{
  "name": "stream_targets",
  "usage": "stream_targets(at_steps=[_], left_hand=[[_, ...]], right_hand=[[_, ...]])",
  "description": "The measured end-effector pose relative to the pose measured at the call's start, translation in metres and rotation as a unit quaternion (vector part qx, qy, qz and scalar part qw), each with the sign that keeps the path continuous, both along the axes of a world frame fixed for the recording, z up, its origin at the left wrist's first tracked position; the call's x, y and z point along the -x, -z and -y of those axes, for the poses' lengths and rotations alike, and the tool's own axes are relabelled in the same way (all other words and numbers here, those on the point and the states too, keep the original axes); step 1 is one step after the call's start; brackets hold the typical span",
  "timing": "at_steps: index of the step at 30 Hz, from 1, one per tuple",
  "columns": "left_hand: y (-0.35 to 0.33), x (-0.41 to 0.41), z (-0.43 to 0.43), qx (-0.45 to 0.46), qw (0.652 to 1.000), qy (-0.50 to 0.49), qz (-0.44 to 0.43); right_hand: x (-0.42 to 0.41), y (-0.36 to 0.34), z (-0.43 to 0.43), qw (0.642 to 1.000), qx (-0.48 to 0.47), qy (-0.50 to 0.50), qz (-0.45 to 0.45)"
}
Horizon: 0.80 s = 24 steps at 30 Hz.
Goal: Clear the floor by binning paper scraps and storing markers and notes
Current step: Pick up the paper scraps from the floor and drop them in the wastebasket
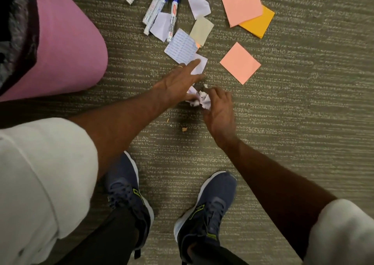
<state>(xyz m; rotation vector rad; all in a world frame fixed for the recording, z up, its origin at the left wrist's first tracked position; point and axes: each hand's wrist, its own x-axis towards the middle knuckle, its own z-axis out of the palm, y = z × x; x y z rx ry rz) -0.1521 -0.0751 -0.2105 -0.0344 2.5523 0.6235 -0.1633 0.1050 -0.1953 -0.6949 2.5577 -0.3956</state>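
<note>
Below me, carpet floor (283,123). Both hands meet over crumpled white paper scrap (200,101): right hand (219,111) curled around it, left hand (178,82) spread flat, fingertips on white paper slip (199,66). Whiteboard markers (162,6), sticky notes (240,62) lie beyond. Pink bin (60,42) at left.

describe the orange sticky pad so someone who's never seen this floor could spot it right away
Start at the pink bin on the left and look across the carpet past the markers to the far upper right. Three coloured squares lie there; the orange sticky pad is half tucked under the upper salmon-pink note. It is the only deep orange one; the other two are salmon pink.
</note>
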Motion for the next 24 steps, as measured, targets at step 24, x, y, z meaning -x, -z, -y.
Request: stream_targets(at_steps=[24], left_hand=[[-0.163, -0.096, 0.011, -0.192, 0.848, -0.470, -0.152]], right_hand=[[-0.030, -0.141, 0.052, 0.955, 0.146, 0.235, 0.109]])
